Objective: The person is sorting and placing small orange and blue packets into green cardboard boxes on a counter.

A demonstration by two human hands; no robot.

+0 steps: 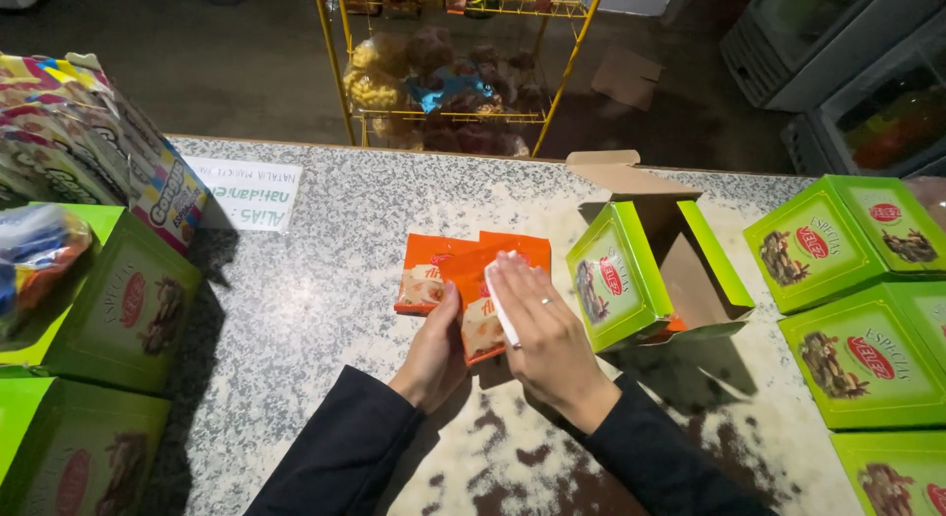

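Wide speckled granite counter [325,279] fills the view, grey-white with dark blotches near the front edge, and beyond it stands a yellow wire rack [552,72] holding bagged snacks. Bright green cardboard cartons are stacked on both sides, one pile far right [867,348], another far left [118,309], with a colourful printed box [89,141] above the left pile and a white paper note [246,193] lying flat beside it. Centre right, an open green carton [631,275] lies on its side, flaps splayed, mouth towards the middle. Just beside it, in the middle of the counter, sit the orange foil snack packets [463,279], overlapping in a small heap. The right hand [542,329] lies flat on top of them, fingers together and extended, a ring showing, with a small white slip [501,299] under the fingers; whether it is pinched I cannot tell. The left hand [434,353] cups the heap's near edge, thumb up against the foil. Risk here, I'd say: slick foil packets under a flat palm could slide apart and fan across the smooth stone, or the white slip could slip loose.
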